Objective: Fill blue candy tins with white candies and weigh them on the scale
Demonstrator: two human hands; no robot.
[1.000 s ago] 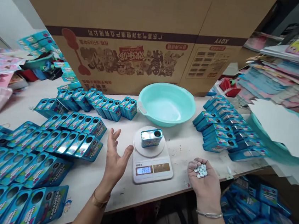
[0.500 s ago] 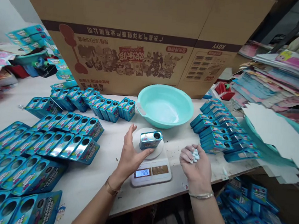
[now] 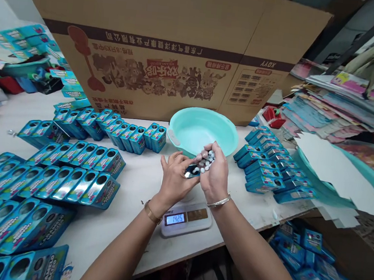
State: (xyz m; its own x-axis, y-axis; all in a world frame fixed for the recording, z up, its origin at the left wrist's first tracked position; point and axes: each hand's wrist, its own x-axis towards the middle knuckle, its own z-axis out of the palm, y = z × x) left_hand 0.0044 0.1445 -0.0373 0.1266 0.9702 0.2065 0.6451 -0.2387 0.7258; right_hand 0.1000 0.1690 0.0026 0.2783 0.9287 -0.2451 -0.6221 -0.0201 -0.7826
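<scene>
— Looking over the shoulder: the left hand (image 3: 173,177) is curled round a small shiny metal tin (image 3: 191,171), pinching it just above the white kitchen scale (image 3: 186,215).

— And the other one?

— The right hand (image 3: 216,174) is cupped, fingers bent closed over a heap of little smooth white pellets (image 3: 206,159), tipped against the tin's top. I cannot tell whether the tin rests on the scale's round plate; the hands hide it.

— What's round them?

— A glossy mint plastic basin (image 3: 223,130), round and shallow, sits just behind the hands. Rows of flat blue tins (image 3: 79,177) with oval openings lie on the pale tabletop (image 3: 131,223) to the left, more stacked to the right. A big matt cardboard carton (image 3: 157,43) stands at the back, print upside down.
</scene>
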